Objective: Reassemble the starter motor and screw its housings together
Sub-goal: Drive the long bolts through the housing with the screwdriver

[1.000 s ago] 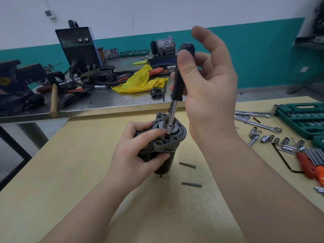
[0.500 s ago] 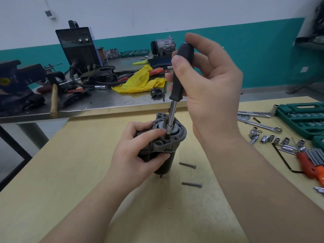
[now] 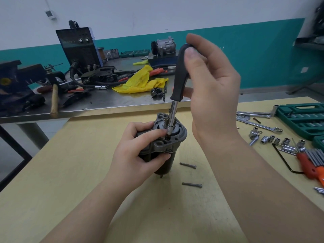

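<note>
At centre of the pale wooden tabletop (image 3: 52, 172) stands the dark cylindrical starter motor (image 3: 164, 148) with its grey cast-metal end housing on top, upright. Left hand (image 3: 133, 155) wraps the motor from the near left side: grip clamped on the body, thumb under the housing flange, index finger lying along the top edge beside the socket. Right hand (image 3: 210, 88) raised above, wrist bent, fingers and thumb pinching the top of the black-handled nut driver (image 3: 179, 76); grip clamped on the handle. Driver leans slightly, its steel shaft running down to a socket seated on the housing face. Two loose dark bolts (image 3: 188, 165) lie on the tabletop just right of the motor, apart from each other. Far right: open green plastic socket case (image 3: 301, 118), chrome sockets seated in rows in its moulded slots. Loose chrome sockets (image 3: 273, 139) lie scattered in front of the case.
</note>
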